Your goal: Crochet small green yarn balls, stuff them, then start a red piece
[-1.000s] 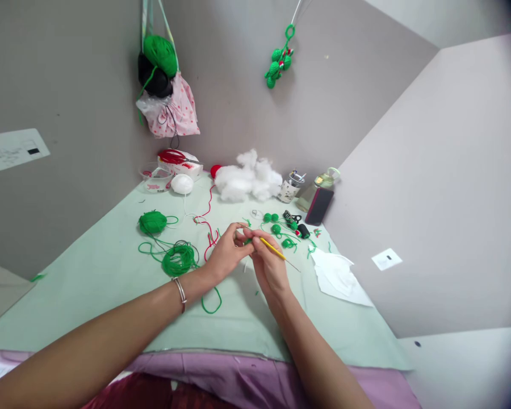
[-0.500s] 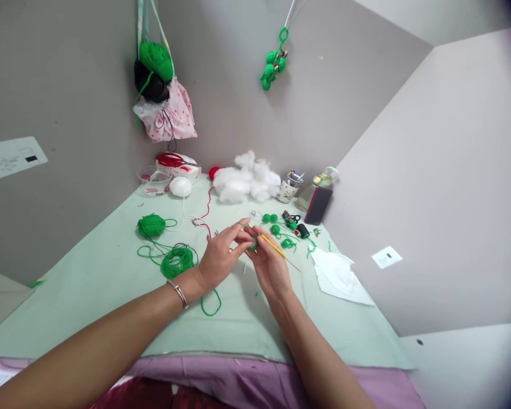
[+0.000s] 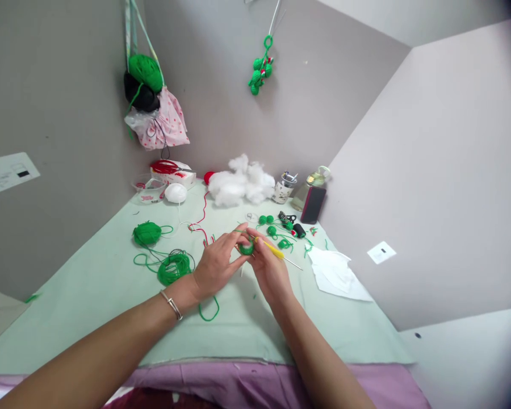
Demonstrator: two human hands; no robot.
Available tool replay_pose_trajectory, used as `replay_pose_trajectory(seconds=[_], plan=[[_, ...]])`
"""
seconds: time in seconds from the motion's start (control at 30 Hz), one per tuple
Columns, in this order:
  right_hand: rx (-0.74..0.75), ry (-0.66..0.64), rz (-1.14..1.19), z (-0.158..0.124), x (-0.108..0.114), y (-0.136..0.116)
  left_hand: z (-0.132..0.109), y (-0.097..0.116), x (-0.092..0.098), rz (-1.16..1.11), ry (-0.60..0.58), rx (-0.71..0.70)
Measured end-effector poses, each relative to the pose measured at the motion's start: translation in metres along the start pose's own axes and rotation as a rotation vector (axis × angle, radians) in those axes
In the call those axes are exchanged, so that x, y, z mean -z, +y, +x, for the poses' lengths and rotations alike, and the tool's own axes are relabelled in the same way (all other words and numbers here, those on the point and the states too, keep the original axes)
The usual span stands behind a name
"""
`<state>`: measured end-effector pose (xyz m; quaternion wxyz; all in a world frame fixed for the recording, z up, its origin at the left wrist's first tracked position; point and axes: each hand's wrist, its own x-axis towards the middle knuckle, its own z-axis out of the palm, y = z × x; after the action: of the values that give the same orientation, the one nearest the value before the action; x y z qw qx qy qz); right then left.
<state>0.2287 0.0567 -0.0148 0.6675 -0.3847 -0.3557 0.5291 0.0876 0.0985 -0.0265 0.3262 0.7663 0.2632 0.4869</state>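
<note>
Hands crochet over a green cloth [image 3: 111, 295].
The left hand [image 3: 219, 262] pinches a small green yarn piece [image 3: 246, 249]; the right hand [image 3: 270, 271] grips a yellow crochet hook [image 3: 273, 250] touching it.

A home craft corner for crochet: a green-covered surface [image 3: 89, 295] set between plain walls, strewn with green yarn [image 3: 146, 233], white stuffing [image 3: 238, 184], and a yarn bag [image 3: 153, 108] hanging on the far wall.

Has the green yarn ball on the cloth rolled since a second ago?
No. The green yarn ball keeps its spot up-left of the loose yarn coil; both shifted together in frame, so only the camera moved.
</note>
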Motion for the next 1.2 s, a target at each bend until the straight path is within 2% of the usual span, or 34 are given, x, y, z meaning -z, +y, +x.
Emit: replay_pose_trajectory(seconds=[0.07,0.17,0.23,0.33,0.47,0.57,0.7,0.9,1.07,1.13,1.2], plan=[[0.050,-0.001,-0.106,-0.007,-0.002,-0.007,-0.002,0.014,0.005,-0.049,0.012,0.041],[0.185,-0.029,-0.319,-0.018,-0.004,-0.017,-0.009,0.035,0.012,-0.336,0.049,0.271],[0.303,-0.039,-0.430,-0.025,-0.005,-0.022,-0.017,0.047,0.014,-0.466,0.072,0.364],[0.429,-0.043,-0.470,-0.034,-0.006,-0.024,-0.030,0.055,0.015,-0.609,0.080,0.432],[0.493,-0.050,-0.415,-0.045,-0.005,-0.021,-0.039,0.058,0.015,-0.735,0.062,0.456],[0.492,-0.071,-0.414,-0.051,-0.004,-0.021,-0.040,0.059,0.016,-0.771,0.064,0.458],[0.472,-0.105,-0.468,-0.057,-0.002,-0.026,-0.042,0.057,0.018,-0.697,0.092,0.445],[0.492,-0.101,-0.465,-0.062,-0.005,-0.025,-0.043,0.058,0.019,-0.708,0.036,0.454],[0.423,0.016,-0.403,-0.066,-0.015,-0.008,-0.042,0.058,0.016,-0.546,0.067,0.476],[0.392,0.047,-0.357,-0.066,-0.015,-0.003,-0.040,0.059,0.019,-0.515,0.033,0.497],[0.326,0.065,-0.270,-0.064,-0.011,-0.001,-0.037,0.059,0.028,-0.525,-0.071,0.517]])
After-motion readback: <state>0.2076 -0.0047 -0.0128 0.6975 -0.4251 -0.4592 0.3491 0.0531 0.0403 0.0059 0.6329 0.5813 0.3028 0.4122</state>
